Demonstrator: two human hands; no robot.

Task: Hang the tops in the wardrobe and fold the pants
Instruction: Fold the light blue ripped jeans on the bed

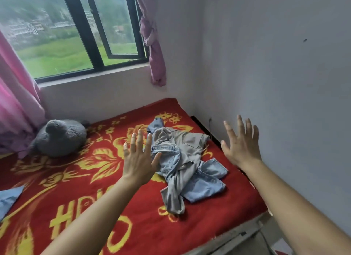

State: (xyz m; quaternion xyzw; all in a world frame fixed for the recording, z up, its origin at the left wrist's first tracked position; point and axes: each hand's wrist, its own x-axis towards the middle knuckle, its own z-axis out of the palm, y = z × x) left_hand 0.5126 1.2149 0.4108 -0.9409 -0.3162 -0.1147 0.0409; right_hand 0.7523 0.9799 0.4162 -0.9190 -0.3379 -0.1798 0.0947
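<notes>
A crumpled heap of clothes lies on the red bed [79, 207] near the right wall. In it, grey pants [187, 142] are tangled with light blue jeans [205, 186]. My left hand [138, 159] hovers above the heap's left side, fingers spread and straight, holding nothing. Raised to the right of the heap, in front of the white wall, my right hand [241, 146] is also spread, with nothing in it. Neither hand touches the clothes.
A grey plush toy [60, 137] lies at the bed's far left, under a pink curtain [17, 95]. A piece of blue cloth [9, 199] shows at the left edge. The white wall [284, 74] bounds the bed on the right, the window [76, 32] behind it.
</notes>
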